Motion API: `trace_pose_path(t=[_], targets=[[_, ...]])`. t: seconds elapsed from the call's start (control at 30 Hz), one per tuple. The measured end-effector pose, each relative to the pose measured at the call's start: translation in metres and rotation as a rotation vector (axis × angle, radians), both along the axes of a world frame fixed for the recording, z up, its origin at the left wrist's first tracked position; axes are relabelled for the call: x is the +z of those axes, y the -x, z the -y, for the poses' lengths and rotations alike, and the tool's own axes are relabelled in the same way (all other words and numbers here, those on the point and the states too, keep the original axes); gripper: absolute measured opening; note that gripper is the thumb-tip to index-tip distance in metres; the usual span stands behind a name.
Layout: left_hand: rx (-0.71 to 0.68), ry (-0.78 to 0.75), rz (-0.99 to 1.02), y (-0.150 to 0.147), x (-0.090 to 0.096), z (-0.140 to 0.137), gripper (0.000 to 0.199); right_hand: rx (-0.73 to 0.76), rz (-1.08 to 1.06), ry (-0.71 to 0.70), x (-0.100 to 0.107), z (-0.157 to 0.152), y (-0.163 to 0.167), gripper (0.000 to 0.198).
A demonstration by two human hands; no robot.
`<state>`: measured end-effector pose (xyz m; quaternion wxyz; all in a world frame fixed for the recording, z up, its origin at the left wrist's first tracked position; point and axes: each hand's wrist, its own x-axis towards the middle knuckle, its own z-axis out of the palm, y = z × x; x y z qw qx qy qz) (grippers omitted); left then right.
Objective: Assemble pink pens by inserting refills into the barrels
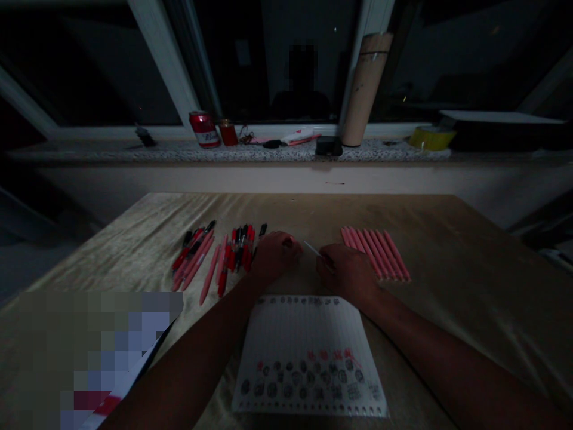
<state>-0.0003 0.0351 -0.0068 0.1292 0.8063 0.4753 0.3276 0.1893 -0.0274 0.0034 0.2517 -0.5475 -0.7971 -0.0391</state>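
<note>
My right hand (347,269) is closed around a thin pale pen refill (312,248), whose end sticks out towards the upper left. Beside it, my left hand (277,254) has its fingers curled together, and whatever lies in them is hidden. Just right of my right hand, several pink pens (376,254) lie side by side in a neat row. Left of my left hand are loose red and black pens (242,245), with more pink pens (197,260) mixed among black and red ones farther left. Below both hands lies a lined notepad sheet (308,334) with black and red scribbles.
Along the granite windowsill (277,156) stand a red can (205,129), a small jar (228,132), a tall tan cylinder (367,89) and a yellow tape roll (431,138). A shiny cloth covers the table (443,239). The lower left corner is blurred out.
</note>
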Motion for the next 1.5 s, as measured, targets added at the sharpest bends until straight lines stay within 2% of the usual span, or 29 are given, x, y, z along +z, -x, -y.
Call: trace_pose_path(t=[0.17, 0.33, 0.47, 0.67, 0.77, 1.1, 1.33, 1.5], targets=[[-0.001, -0.008, -0.040, 0.000, -0.004, -0.004, 0.020, 0.002, 0.004, 0.001, -0.003, -0.001, -0.001, 0.015], [-0.031, -0.023, 0.104, 0.004, -0.008, -0.009, 0.017, 0.002, -0.003, -0.012, -0.002, 0.000, 0.000, 0.016], [-0.082, -0.007, 0.133, 0.004, -0.008, -0.008, 0.020, 0.000, -0.015, -0.015, -0.002, 0.000, 0.000, 0.016], [0.029, 0.076, 0.229, 0.002, -0.004, -0.004, 0.010, 0.001, 0.002, -0.021, -0.002, 0.000, 0.000, 0.016], [0.037, 0.102, 0.248, 0.004, -0.006, -0.005, 0.009, -0.003, 0.000, -0.021, -0.001, 0.000, 0.000, 0.015], [-0.029, -0.002, -0.115, 0.001, -0.008, -0.007, 0.012, 0.002, 0.001, -0.016, 0.000, 0.001, 0.001, 0.016], [-0.033, -0.013, -0.140, 0.001, -0.011, -0.007, 0.019, -0.002, 0.003, -0.005, -0.001, 0.001, 0.001, 0.015], [-0.195, -0.093, -0.117, 0.007, -0.005, -0.008, 0.020, 0.005, 0.005, -0.005, 0.000, 0.001, 0.001, 0.016]])
